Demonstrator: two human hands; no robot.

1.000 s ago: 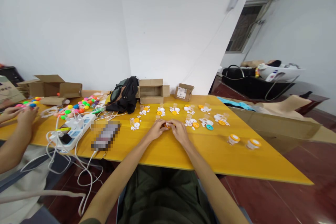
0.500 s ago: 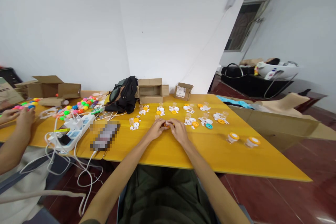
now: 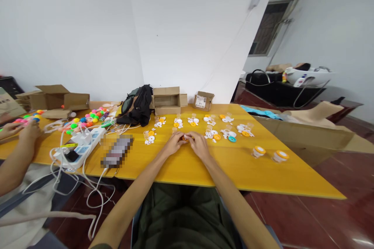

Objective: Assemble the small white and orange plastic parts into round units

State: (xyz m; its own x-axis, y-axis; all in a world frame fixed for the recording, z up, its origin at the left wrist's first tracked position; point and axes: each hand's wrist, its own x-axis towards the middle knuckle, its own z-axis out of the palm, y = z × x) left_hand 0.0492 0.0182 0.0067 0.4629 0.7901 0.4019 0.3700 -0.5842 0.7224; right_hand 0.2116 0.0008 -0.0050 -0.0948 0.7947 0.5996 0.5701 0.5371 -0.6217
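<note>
My left hand (image 3: 175, 143) and my right hand (image 3: 198, 144) meet over the yellow table (image 3: 187, 167), fingers closed around a small orange lid (image 3: 185, 138) with something white on it. Most of the lid is hidden by the fingers. Beyond the hands lie several groups of clear cups, white pieces and orange lids, one with a teal lid (image 3: 231, 139). To the right stand two clear jars with orange and white lids, a nearer one (image 3: 258, 151) and another (image 3: 280, 156).
At the left are a blurred-out phone (image 3: 117, 151), a white power strip (image 3: 87, 148) with cables, and a co-worker's hands (image 3: 29, 130) near colourful balls (image 3: 94, 115). Behind stand a black bag (image 3: 140, 105), an open carton (image 3: 167, 101) and a small box (image 3: 203, 100).
The view has shifted very slightly. My hands keep nearly the same place and hold on the lid. At the left, the co-worker's hand has moved a little.
</note>
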